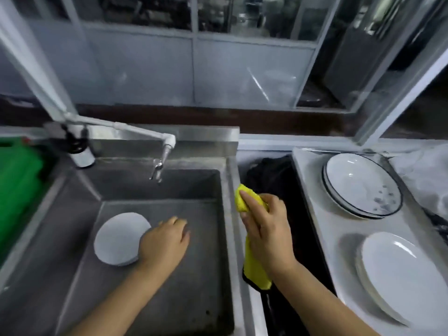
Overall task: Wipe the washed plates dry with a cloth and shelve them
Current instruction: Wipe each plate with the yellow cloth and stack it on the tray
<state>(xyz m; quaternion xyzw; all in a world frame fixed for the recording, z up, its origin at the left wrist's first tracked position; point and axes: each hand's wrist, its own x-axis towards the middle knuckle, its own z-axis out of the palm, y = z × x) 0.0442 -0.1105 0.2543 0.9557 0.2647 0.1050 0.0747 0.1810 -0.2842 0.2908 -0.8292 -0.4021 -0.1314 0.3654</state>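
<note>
Reaching into the sink, the left hand hovers loosely curled, empty, just right of the white plate on the basin floor; the right hand, farther off, grips the yellow cloth.

Two bare forearms, no sleeves or jewellery
</note>
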